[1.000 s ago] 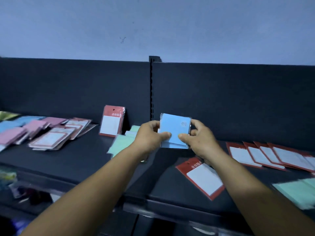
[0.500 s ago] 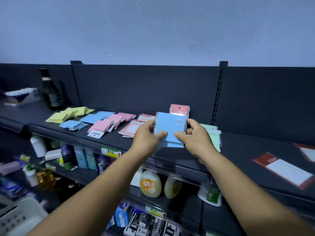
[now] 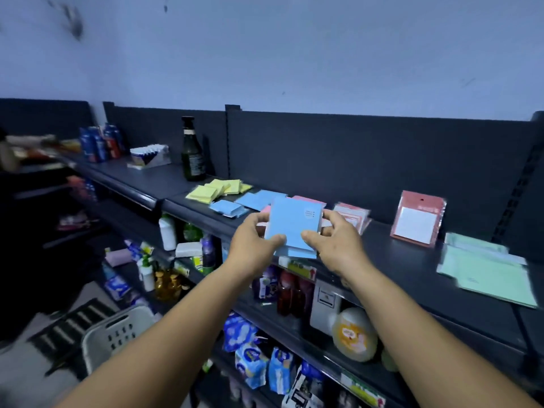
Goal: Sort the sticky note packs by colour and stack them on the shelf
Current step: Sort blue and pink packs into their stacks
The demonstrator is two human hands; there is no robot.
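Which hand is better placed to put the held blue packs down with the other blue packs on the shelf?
Left, probably. The loose blue packs lie up and to the left of the held blue packs, on the left hand's side. The right hand would have to cross over.

Two bare forearms come in from the bottom edge of the view, with no sleeve, cuff or glove on either one. The left hand [image 3: 253, 245] and the right hand [image 3: 338, 245] are bare too: nothing is worn at the wrists, behind each grip, and nothing on the fingers. The nails that show are short and plain.
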